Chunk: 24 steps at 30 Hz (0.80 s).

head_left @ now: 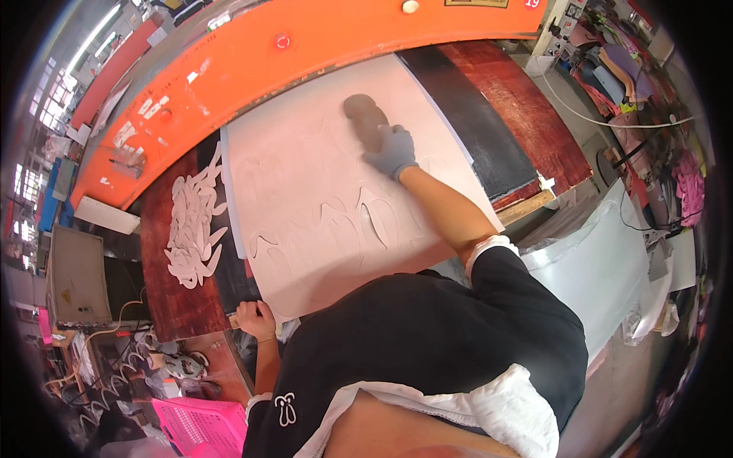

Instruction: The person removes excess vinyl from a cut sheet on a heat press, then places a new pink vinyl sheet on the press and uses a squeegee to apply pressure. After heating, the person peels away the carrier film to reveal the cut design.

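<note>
A pale pink sheet of material [298,206] lies across the work table, with curved cut outlines in its surface. On its far part rests a dark, sole-shaped cutting die [365,116], slightly blurred. My right hand [393,150], in a grey glove, is closed around the die's near end, with the arm stretched forward. My bare left hand [256,319] is at the table's front left edge, its fingers curled; what they close on, if anything, is hidden. Left of the sheet, a heap of cut pink pieces [192,229] lies on the reddish-brown board.
An orange press beam [252,69] spans the table's far side, with a red button [282,40] on it. A grey box [76,275] stands at left, above a pink plastic basket [202,427]. Clear plastic sheeting [595,267] lies at right, with piled coloured material [618,72] beyond.
</note>
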{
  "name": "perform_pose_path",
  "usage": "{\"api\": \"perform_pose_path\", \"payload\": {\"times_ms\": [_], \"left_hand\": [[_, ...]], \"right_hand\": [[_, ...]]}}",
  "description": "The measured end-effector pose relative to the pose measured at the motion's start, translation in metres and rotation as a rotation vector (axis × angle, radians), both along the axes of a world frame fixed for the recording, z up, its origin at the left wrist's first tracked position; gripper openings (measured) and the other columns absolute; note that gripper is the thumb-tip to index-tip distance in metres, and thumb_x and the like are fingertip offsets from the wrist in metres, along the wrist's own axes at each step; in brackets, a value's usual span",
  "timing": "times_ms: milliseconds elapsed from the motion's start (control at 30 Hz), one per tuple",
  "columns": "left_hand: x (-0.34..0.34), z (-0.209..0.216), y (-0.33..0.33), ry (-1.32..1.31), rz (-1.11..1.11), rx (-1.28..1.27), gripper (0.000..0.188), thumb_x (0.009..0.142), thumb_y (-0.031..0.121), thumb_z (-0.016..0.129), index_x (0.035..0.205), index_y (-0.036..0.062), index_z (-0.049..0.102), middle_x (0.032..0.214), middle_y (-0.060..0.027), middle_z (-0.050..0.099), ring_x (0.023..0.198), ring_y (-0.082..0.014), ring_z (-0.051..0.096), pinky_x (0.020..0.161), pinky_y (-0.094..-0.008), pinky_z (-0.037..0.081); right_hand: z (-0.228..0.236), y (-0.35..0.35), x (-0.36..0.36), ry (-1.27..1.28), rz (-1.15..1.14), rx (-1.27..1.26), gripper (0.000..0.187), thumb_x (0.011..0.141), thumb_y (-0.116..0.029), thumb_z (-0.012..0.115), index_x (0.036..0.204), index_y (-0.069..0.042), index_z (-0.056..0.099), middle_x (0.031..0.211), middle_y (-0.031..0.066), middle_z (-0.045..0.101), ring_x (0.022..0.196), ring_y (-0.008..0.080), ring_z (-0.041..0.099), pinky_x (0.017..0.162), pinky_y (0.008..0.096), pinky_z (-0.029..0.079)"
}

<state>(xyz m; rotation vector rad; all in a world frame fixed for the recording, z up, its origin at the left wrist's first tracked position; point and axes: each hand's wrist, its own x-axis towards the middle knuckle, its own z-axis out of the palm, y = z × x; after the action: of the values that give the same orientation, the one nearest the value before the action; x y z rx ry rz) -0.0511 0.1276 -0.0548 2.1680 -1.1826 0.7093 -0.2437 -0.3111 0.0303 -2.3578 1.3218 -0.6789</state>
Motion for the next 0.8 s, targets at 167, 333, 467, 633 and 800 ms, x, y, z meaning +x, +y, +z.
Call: {"api": "perform_pose_path", "payload": {"times_ms": [167, 333, 467, 633, 800], "left_hand": [[-0.016, -0.006, 0.016, -0.010, 0.017, 0.019, 0.020, 0.073, 0.010, 0.056, 0.059, 0.0044, 0.043, 0.065, -0.0134, 0.041, 0.063, -0.0336, 0.043, 0.056, -0.0444, 0.032], [-0.017, -0.007, 0.020, -0.003, 0.006, 0.040, 0.020, 0.073, 0.010, 0.056, 0.060, 0.0043, 0.043, 0.065, -0.0134, 0.041, 0.063, -0.0339, 0.044, 0.056, -0.0448, 0.032], [-0.015, -0.008, 0.021, -0.001, 0.007, 0.033, 0.020, 0.074, 0.011, 0.057, 0.060, 0.0043, 0.043, 0.065, -0.0132, 0.041, 0.064, -0.0340, 0.044, 0.057, -0.0446, 0.033], [-0.017, -0.008, 0.021, -0.009, 0.005, 0.040, 0.021, 0.075, 0.011, 0.056, 0.060, 0.0043, 0.043, 0.066, -0.0130, 0.042, 0.064, -0.0342, 0.044, 0.057, -0.0444, 0.033], [-0.018, -0.007, 0.021, -0.008, 0.010, 0.024, 0.021, 0.075, 0.010, 0.056, 0.061, 0.0044, 0.043, 0.066, -0.0132, 0.042, 0.063, -0.0347, 0.044, 0.056, -0.0452, 0.033]], "right_hand": [[-0.009, -0.026, -0.042, -0.689, 0.050, 0.571, 0.071, 0.062, -0.036, 0.072, 0.120, 0.000, 0.051, 0.115, 0.0235, 0.052, 0.102, 0.0351, 0.055, 0.088, 0.0387, 0.045], [-0.021, -0.033, -0.074, -0.233, -0.036, -0.003, 0.067, 0.061, -0.035, 0.073, 0.118, -0.006, 0.053, 0.111, 0.0214, 0.052, 0.101, 0.0353, 0.053, 0.086, 0.0411, 0.045], [-0.023, -0.023, -0.078, -0.063, -0.021, -0.154, 0.066, 0.059, -0.036, 0.073, 0.116, -0.009, 0.054, 0.108, 0.0203, 0.052, 0.101, 0.0354, 0.052, 0.086, 0.0426, 0.045], [-0.019, -0.020, -0.077, -0.055, -0.024, -0.098, 0.066, 0.059, -0.038, 0.074, 0.116, -0.009, 0.054, 0.111, 0.0193, 0.053, 0.103, 0.0355, 0.051, 0.087, 0.0415, 0.045], [-0.016, -0.043, -0.098, -0.223, 0.032, 0.049, 0.073, 0.069, -0.038, 0.073, 0.125, -0.001, 0.046, 0.118, 0.0208, 0.052, 0.105, 0.0304, 0.055, 0.089, 0.0365, 0.045]]}}
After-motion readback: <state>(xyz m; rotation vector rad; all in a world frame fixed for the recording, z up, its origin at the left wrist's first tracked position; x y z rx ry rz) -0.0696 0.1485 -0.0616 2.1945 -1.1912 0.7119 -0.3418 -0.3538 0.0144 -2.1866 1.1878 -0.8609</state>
